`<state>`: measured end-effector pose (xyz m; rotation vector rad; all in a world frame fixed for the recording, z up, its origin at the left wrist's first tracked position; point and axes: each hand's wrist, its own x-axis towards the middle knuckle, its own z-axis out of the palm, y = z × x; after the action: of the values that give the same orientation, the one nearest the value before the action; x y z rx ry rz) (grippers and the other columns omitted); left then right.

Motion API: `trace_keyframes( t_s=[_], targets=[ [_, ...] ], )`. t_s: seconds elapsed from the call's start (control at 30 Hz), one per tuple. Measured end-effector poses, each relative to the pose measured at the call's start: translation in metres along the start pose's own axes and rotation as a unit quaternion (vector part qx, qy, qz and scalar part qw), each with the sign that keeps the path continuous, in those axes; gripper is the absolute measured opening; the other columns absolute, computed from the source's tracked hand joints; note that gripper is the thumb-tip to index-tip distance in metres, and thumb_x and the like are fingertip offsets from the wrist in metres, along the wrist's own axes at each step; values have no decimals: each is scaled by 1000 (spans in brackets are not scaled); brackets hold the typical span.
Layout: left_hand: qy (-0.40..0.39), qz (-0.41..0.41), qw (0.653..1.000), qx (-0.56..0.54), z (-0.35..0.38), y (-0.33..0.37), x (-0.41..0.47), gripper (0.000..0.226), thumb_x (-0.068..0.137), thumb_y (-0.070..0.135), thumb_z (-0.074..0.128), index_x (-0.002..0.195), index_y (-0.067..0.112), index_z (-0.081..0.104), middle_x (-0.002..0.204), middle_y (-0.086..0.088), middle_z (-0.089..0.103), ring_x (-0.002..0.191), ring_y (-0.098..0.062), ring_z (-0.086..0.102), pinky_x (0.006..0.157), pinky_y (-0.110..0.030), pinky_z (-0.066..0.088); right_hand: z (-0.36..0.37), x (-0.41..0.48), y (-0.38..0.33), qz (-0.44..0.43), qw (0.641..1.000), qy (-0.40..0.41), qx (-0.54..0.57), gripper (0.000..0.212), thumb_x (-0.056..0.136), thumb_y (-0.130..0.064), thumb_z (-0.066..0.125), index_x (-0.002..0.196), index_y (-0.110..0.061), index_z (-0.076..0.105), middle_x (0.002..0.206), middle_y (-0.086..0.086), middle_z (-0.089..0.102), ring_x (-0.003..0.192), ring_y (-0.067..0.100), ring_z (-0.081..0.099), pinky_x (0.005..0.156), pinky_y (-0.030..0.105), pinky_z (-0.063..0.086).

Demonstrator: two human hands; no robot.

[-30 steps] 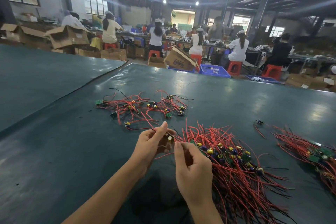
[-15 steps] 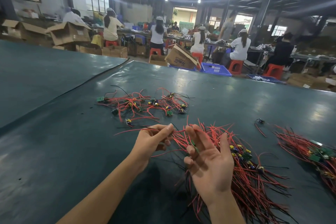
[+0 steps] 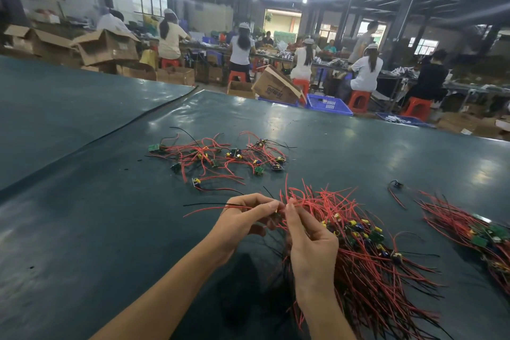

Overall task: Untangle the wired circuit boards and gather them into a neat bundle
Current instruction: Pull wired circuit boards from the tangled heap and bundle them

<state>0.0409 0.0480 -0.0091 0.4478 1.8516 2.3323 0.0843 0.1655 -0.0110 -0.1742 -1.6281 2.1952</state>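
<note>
Two hands, one board's wires.
Our left hand [image 3: 242, 219] and right hand [image 3: 311, 243] close fingers on red and black wires [image 3: 209, 205] beside the heap of red-wired green circuit boards [image 3: 372, 257] on the dark green table [image 3: 82, 229].

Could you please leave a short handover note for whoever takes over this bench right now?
Left hand: pinches one board's leads.
Right hand: pinches top wires of the big bundle, fingertips meeting the left's.
Gathered: the big bundle near the hands and a second bundle at the right of the table.
Left: add the held piece, then sort the loose tangle farther out and a stray board.
</note>
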Motion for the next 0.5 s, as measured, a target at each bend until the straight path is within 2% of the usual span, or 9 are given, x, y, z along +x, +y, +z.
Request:
trace_keyframes(
  t_s=[0.07, 0.13, 0.23, 0.3, 0.43, 0.5],
  targets=[
    [-12, 5, 1000, 12, 0, 0, 0, 5, 77, 25, 77, 76, 20, 76, 77, -7, 71, 68, -17, 62, 59, -22, 48, 2, -2, 2, -14, 1000, 12, -18, 16, 89, -17, 69, 79, -23, 81, 82, 0, 77, 82, 12, 73, 70, 18, 55],
    [-9, 10, 1000, 25, 2, 0, 0, 7, 77, 27, 73, 78, 21, 76, 77, -7, 70, 65, -15, 62, 57, -21, 48, 2, -2, 2, -19, 999, 13, -31, 18, 91, -21, 68, 80, -26, 81, 83, 1, 77, 86, 17, 73, 73, 22, 56],
    [-6, 4, 999, 47, 4, 0, -1, 25, 77, 42, 77, 83, 18, 75, 78, -8, 70, 64, -15, 62, 58, -23, 48, 2, -2, 0, -27, 999, 23, -36, 18, 90, -26, 67, 80, -33, 80, 80, -1, 77, 80, 10, 72, 72, 21, 56],
    [-12, 3, 997, 71, 6, 0, -2, 34, 75, 50, 68, 76, 16, 73, 72, -8, 68, 62, -15, 61, 60, -25, 48, 3, -2, -3, -15, 999, 18, -22, 17, 88, -28, 67, 78, -32, 80, 79, -2, 76, 77, 5, 70, 68, 15, 54],
    [-23, 31, 994, 105, 10, -1, -3, 30, 78, 46, 65, 65, 20, 71, 62, -2, 66, 58, -11, 59, 59, -21, 47, 4, -3, -3, 11, 999, 31, -32, 25, 89, -28, 66, 71, -40, 79, 78, -5, 77, 78, 3, 72, 69, 16, 55],
    [-34, 39, 992, 111, 11, -1, -4, 28, 81, 43, 65, 66, 19, 71, 61, 2, 65, 58, -8, 59, 58, -18, 46, 4, -4, -3, 32, 999, 28, -25, 20, 86, -33, 66, 71, -36, 80, 67, -6, 73, 63, 1, 67, 68, 20, 55]
  ],
)
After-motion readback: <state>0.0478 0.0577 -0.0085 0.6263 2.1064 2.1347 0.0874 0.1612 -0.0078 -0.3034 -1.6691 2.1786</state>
